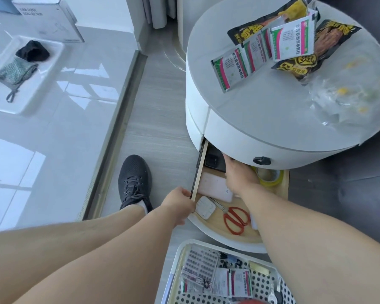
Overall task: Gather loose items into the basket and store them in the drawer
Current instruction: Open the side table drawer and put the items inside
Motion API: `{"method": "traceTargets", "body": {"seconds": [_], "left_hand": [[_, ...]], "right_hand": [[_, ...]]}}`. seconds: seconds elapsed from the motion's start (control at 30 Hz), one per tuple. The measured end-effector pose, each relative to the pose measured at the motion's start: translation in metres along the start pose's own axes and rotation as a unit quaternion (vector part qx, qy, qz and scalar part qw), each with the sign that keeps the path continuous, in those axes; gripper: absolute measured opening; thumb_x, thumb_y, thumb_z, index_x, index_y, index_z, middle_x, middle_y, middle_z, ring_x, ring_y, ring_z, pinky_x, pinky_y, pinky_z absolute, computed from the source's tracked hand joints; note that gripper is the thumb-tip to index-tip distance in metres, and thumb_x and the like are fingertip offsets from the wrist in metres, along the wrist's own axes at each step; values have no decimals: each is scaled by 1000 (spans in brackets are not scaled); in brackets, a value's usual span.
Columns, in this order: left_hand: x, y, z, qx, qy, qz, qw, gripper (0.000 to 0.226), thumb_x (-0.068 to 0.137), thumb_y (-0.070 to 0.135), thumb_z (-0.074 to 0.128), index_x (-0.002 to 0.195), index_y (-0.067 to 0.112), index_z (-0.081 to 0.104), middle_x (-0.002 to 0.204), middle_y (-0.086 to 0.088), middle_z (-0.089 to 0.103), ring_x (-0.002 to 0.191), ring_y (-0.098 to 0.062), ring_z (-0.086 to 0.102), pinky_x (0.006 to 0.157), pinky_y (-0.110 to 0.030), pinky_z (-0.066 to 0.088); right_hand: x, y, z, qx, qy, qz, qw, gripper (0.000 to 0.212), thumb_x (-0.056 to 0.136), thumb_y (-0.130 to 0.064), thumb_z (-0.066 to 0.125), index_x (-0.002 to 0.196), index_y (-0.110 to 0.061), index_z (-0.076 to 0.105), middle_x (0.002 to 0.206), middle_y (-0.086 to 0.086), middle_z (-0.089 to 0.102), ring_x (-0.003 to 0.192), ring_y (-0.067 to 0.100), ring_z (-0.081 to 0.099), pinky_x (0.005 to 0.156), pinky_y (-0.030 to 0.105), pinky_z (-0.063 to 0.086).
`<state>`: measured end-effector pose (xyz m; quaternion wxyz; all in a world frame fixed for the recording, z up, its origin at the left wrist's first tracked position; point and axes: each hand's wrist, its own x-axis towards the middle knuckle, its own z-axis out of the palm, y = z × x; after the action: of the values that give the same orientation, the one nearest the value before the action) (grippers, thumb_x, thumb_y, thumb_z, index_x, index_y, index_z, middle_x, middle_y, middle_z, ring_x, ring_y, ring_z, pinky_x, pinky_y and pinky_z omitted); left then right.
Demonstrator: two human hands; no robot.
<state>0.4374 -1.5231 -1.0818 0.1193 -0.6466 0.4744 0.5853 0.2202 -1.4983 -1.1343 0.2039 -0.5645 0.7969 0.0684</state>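
Down at six o'clock of the right hand (239,176), fingers hidden inside the drawer (239,234), sits the basket (180,260); left hand (180,200) grips the drawer's edge

At lower centre, the drawer (239,234) has a pale wood floor; on it lie scissors (234,217) with glossy red plastic handles and metal blades. The round table (261,119) at upper right looks matt and smooth. The basket (261,279) at the bottom is white perforated plastic. The floor tiles (53,110) at left are glossy.
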Motion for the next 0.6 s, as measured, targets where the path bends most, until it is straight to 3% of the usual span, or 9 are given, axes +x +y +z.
{"method": "traceTargets", "body": {"seconds": [0.13, 0.27, 0.33, 0.4, 0.47, 0.53, 0.6], "left_hand": [[1, -1, 0, -3, -3, -2, 1000, 48, 90, 1, 62, 134, 22, 56, 102, -2, 56, 93, -20, 54, 86, -41, 61], [2, -1, 1, 0, 2, -3, 1000, 47, 90, 2, 62, 132, 22, 56, 99, -2, 58, 87, -17, 54, 83, -38, 60], [2, -1, 2, 0, -2, -8, 1000, 47, 91, 4, 62, 133, 23, 55, 102, -3, 59, 86, -16, 53, 83, -38, 60], [1, -1, 2, 11, -3, -8, 1000, 46, 92, 7, 62, 133, 25, 54, 106, -3, 60, 88, -17, 55, 82, -38, 60], [-4, 1, 4, 22, -1, -8, 1000, 42, 94, 12, 59, 133, 26, 52, 108, -3, 61, 94, -20, 58, 78, -37, 59], [-13, 4, 5, 32, 1, -9, 999, 37, 97, 14, 57, 131, 25, 51, 110, -4, 61, 99, -22, 61, 75, -36, 58], [-20, 8, 5, 36, 7, -20, 999, 26, 99, 15, 52, 125, 18, 56, 109, -7, 65, 96, -24, 65, 76, -37, 61]], "right_hand": [[8, 3, 5, 0, -31, -10, 999, 80, 92, 6, 54, 161, -24, 28, 125, 12, 66, 110, 33, 64, 75, 36, 50], [11, 12, 6, 47, -46, -1, 998, 58, 105, -18, 56, 159, -28, 37, 144, 10, 60, 131, 33, 56, 98, 41, 52], [2, 12, 7, 43, -21, 17, 999, 47, 109, -29, 48, 156, -28, 46, 149, 11, 56, 130, 35, 57, 97, 43, 54], [-14, 9, 13, 29, 12, 20, 999, 41, 110, -29, 42, 147, -26, 56, 154, 7, 50, 126, 34, 58, 92, 43, 55], [-38, 5, 20, 28, 11, -2, 1000, 42, 106, -26, 45, 145, -26, 59, 158, 1, 44, 133, 29, 50, 98, 41, 51], [-67, 2, 27, 73, 41, -1, 997, 46, 101, -19, 52, 145, -25, 61, 153, 0, 50, 135, 27, 46, 104, 41, 49], [-95, 3, 30, 134, 120, 56, 982, 39, 97, -14, 57, 134, -21, 69, 137, 1, 61, 124, 27, 52, 101, 43, 50]]}}
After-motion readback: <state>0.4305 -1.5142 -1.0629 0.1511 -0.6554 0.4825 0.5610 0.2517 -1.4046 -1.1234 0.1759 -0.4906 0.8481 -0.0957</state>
